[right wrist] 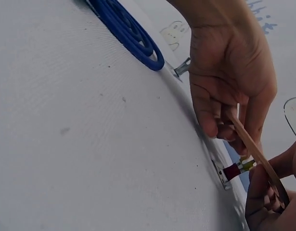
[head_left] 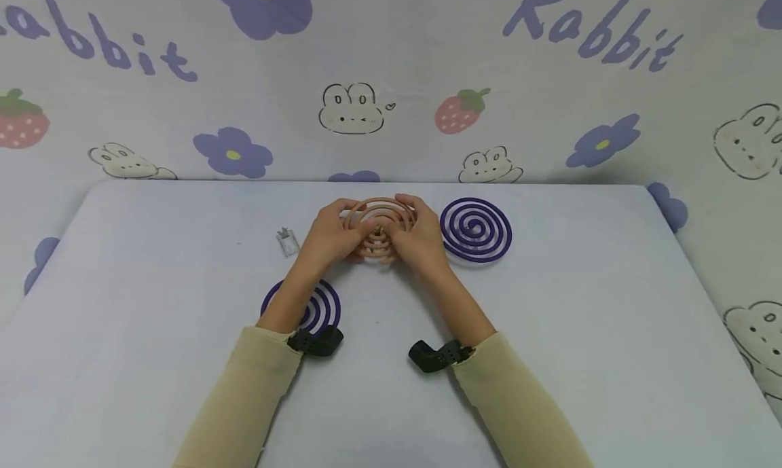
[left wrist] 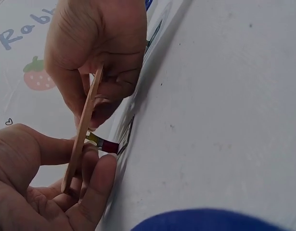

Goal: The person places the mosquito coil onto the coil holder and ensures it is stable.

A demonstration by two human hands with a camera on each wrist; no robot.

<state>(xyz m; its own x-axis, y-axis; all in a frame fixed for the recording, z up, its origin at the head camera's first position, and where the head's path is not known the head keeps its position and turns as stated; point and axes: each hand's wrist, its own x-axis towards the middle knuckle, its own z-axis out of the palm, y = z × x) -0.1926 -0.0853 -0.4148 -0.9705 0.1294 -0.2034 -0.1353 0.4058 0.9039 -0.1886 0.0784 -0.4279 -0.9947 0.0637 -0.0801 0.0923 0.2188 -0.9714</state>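
Both hands grip a brown mosquito coil (head_left: 380, 217) at the back middle of the table. My left hand (head_left: 332, 236) pinches its left edge, with the thumb on the near face. The right hand (head_left: 423, 238) holds the opposite edge the same way. From the left wrist the coil (left wrist: 81, 137) looks like a thin, tilted slat. Close under it stands a small metal coil stand (left wrist: 109, 146) on the table, its upright dark red and yellow. The right wrist view also has this stand (right wrist: 232, 172) right at the fingers. Fingers hide where the coil and upright meet.
A purple mosquito coil (head_left: 475, 229) sits just right of the right hand. Another purple coil (head_left: 330, 303) lies partly under the left forearm. Left of the left hand is a silver metal stand (head_left: 288, 242). A printed cloth wall (head_left: 403, 60) rises behind the white table (head_left: 586, 305).
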